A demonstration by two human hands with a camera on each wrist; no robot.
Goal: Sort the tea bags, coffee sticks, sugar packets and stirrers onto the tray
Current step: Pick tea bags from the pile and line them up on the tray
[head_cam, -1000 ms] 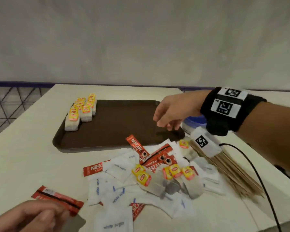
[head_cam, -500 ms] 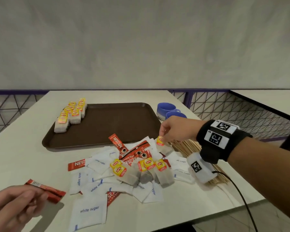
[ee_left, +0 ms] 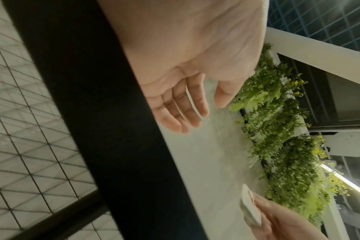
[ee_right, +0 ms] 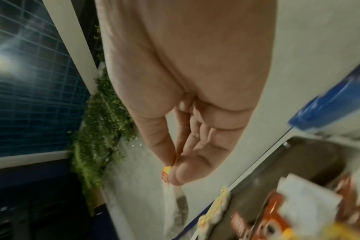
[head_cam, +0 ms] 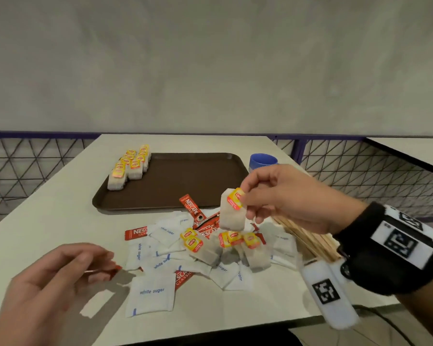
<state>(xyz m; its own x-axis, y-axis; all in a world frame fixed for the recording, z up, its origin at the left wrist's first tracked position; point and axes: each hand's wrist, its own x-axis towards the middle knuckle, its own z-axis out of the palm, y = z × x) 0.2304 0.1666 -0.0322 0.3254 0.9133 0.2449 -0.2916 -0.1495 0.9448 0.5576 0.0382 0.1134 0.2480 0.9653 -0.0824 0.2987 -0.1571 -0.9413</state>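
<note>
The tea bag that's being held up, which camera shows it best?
The head view: the whole tea bag hangs from the right hand. The right wrist view shows its tag edge-on and blurred. The left wrist view shows a sliver.

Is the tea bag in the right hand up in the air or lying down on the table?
Up in the air. The right hand pinches the tea bag by its yellow tag, and it hangs above the pile, touching nothing below.
</note>
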